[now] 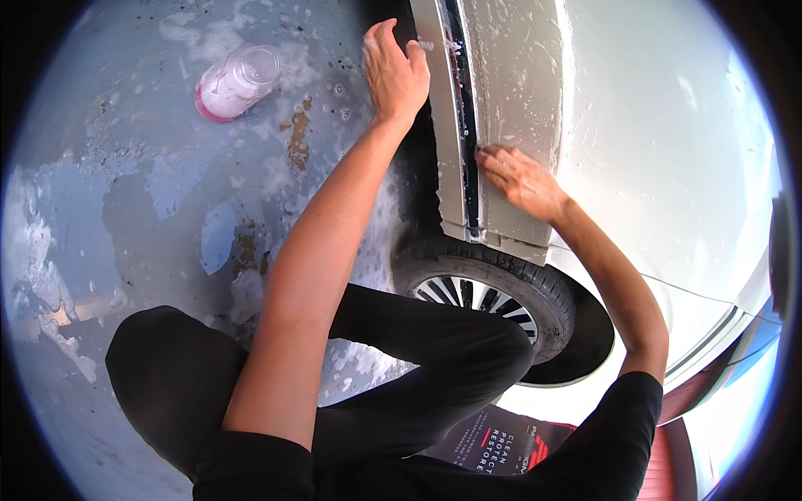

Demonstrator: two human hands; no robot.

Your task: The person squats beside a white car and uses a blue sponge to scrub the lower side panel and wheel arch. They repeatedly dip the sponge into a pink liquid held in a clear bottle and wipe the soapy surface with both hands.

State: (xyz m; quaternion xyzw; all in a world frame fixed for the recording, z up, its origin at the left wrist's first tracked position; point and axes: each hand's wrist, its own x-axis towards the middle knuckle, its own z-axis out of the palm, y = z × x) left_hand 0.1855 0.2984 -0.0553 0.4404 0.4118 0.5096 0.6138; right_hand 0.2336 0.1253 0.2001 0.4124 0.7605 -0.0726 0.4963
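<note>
My left hand (396,76) is beside the lower edge of a light-coloured car body, its fingers apart and its thumb close to the sill (432,94). A small whitish patch, perhaps foam, shows by the thumb tip. On the lower body panel (517,75), wet with drops and suds, my right hand (517,181) rests with bent fingers. Its fingertips meet the edge of a dark trim strip (467,125) that runs along the panel. Whether something small is under those fingertips is hidden.
A clear container with a pink base (239,82) and foamy contents is on the wet, sudsy grey floor (156,138). Close to my knee is a car wheel with a black tyre (495,300). A dark item bearing writing (495,438) lies beneath me.
</note>
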